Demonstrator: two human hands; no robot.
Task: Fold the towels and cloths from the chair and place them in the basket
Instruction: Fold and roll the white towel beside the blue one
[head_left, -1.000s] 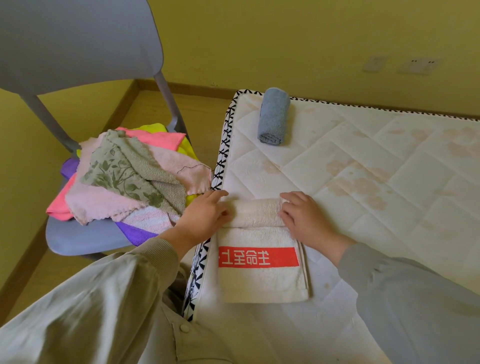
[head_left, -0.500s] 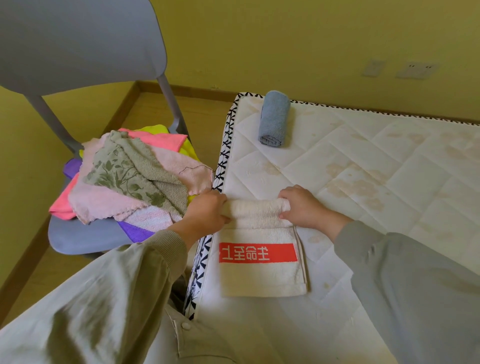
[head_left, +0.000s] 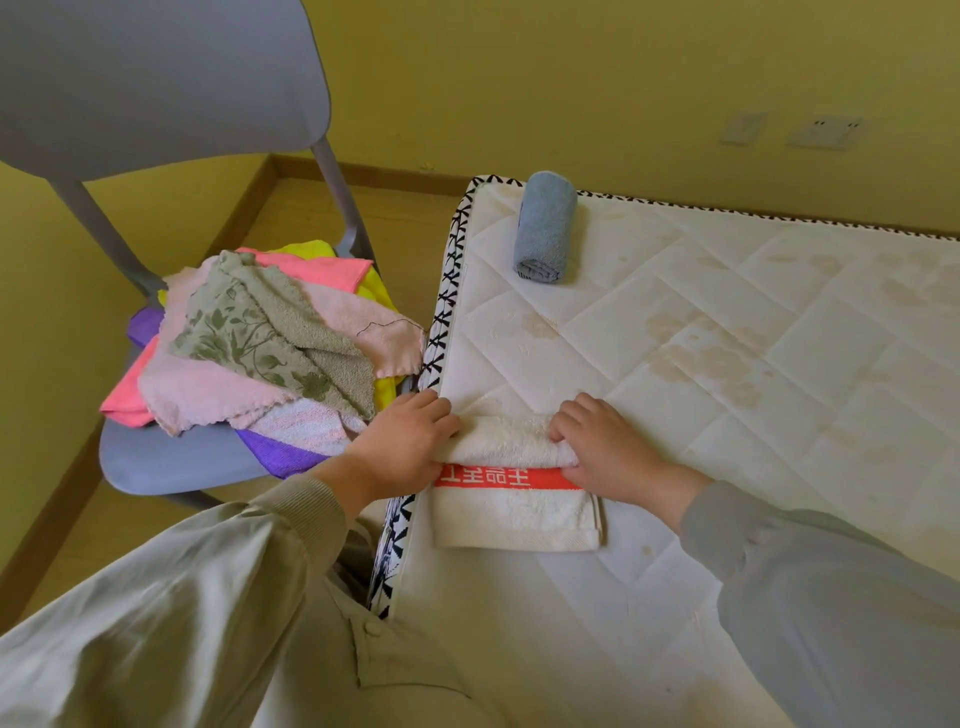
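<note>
A white towel (head_left: 514, 512) with a red printed band lies on the mattress (head_left: 727, 364) near its left edge. Its far end is rolled up toward me, and the roll partly covers the red band. My left hand (head_left: 400, 441) grips the roll's left end and my right hand (head_left: 602, 447) grips its right end. A rolled blue-grey towel (head_left: 545, 228) rests at the mattress's far left corner. On the grey chair (head_left: 171, 462) to the left lies a pile of cloths (head_left: 260, 343): pink, green floral, yellow, purple. No basket is in view.
The mattress has a black-and-white patterned border (head_left: 441, 332) and brown stains in its middle. The chair stands close against its left side on a wooden floor. Yellow walls with wall sockets (head_left: 826, 130) close the far side.
Both hands have rolled the white towel further toward me, so the roll now covers the top of the red band. The flat part of the towel is shorter.
</note>
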